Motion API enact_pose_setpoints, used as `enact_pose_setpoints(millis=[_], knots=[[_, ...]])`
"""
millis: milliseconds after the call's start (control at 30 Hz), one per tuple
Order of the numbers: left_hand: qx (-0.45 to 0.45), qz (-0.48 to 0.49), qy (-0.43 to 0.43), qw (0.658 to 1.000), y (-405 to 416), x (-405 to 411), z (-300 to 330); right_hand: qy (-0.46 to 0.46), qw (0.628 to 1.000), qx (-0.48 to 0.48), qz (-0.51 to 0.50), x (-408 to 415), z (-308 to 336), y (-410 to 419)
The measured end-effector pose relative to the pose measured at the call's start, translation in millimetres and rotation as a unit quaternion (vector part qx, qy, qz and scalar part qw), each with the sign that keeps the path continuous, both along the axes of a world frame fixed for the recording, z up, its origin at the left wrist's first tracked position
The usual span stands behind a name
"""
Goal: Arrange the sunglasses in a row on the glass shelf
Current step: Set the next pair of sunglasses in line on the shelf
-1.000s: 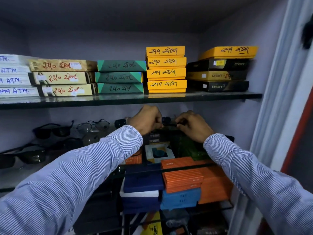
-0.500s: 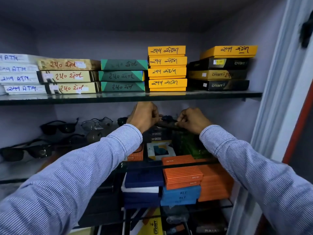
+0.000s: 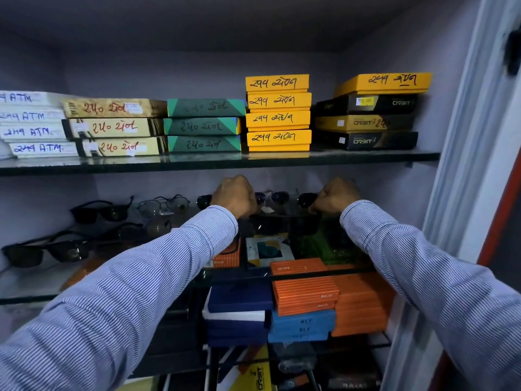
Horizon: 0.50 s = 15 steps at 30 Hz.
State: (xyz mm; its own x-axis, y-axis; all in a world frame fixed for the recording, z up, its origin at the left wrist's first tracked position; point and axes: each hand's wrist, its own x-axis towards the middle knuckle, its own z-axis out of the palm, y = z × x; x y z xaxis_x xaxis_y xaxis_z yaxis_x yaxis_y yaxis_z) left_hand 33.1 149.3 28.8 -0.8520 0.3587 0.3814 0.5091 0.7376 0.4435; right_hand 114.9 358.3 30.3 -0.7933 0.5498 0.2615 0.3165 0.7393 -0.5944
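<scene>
Both my hands reach to the back of the middle glass shelf (image 3: 28,280). My right hand (image 3: 334,196) is closed on the right end of a dark-lensed pair of sunglasses (image 3: 282,197) with a small white tag hanging under it. My left hand (image 3: 235,196) is a fist at the pair's left end; its fingertips are hidden. A dark lens (image 3: 204,201) shows just left of that fist. Further left on the shelf stand a wire-framed clear pair (image 3: 163,204), a black pair (image 3: 98,211) and a big dark pair (image 3: 42,251) near the front.
The upper glass shelf (image 3: 366,157) hangs close above my hands, loaded with stacked yellow, green, beige and black boxes. Orange boxes (image 3: 307,294) and blue boxes (image 3: 298,325) are stacked below the middle shelf. A white door frame (image 3: 465,193) borders the right side.
My hands have moved apart, the right one shifting to the right. The dark lenses and the tag between them now show. The pairs on the left have not moved.
</scene>
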Motion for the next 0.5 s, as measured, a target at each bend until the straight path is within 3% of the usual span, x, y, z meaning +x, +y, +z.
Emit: enact_pose_setpoints(millis=[133, 300, 500], knots=[[-0.041, 0.006, -0.064, 0.997, 1.7, -4.7, -5.2, -0.049, 0.999, 0.013, 0.008, -3.2, -7.3, 3.4], [-0.089, 0.014, -0.074, 0.993, 2.8, -6.9, -10.5, -0.099, 0.994, 0.037, 0.022, -1.9, -11.4, 0.9], [-0.121, 0.014, -0.066, 0.990, 1.8, -0.9, -12.2, -0.093, 0.993, 0.061, 0.027, 1.9, -14.8, -2.5]])
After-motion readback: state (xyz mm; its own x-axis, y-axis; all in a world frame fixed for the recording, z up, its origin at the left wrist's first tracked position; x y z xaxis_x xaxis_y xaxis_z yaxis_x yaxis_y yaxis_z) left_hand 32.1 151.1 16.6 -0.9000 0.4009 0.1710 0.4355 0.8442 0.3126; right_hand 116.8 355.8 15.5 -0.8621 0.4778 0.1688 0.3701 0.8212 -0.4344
